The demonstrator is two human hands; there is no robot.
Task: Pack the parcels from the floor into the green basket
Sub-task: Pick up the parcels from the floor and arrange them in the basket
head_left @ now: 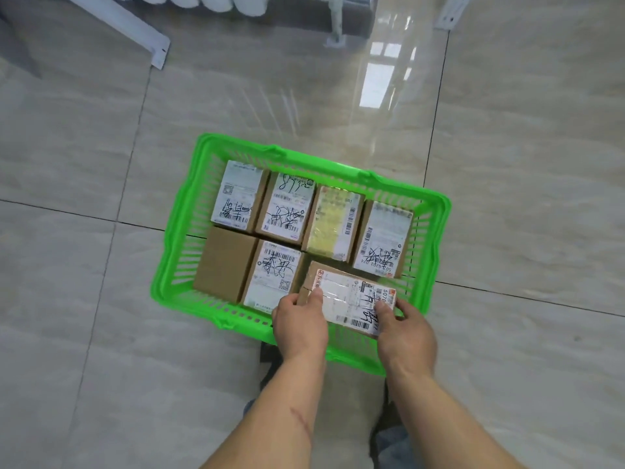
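The green basket (pixel 436 211) sits on a pale, glossy tiled floor (pixel 101 299), its near edge just in front of the person's legs. A white metal bar (pixel 128 25) lies angled across the top left of the floor, and another white bracket (pixel 453 11) shows at the top right; bright window glare runs down the tiles beyond the basket. Nothing lies between the hands and the basket.

Inside, six cardboard parcels lie flat and packed close. The far row holds four: a labelled parcel at far left (pixel 236 196), a second labelled parcel (pixel 287 208) beside it, a parcel with yellowish tape (pixel 333 225), and a labelled parcel at far right (pixel 384 238). The near row holds a plain brown parcel (pixel 225 264) and a labelled near parcel (pixel 272 275) touching it.

A seventh, the held parcel (pixel 351 299), sits over the near right corner of the basket, slightly tilted. The left hand (pixel 299 324) grips its left end, thumb on top, fingers curled underneath. The right hand (pixel 406 336) grips its near right edge, thumb pressed on the label. Whether the parcel's underside already touches the basket floor is hard to tell from this angle.
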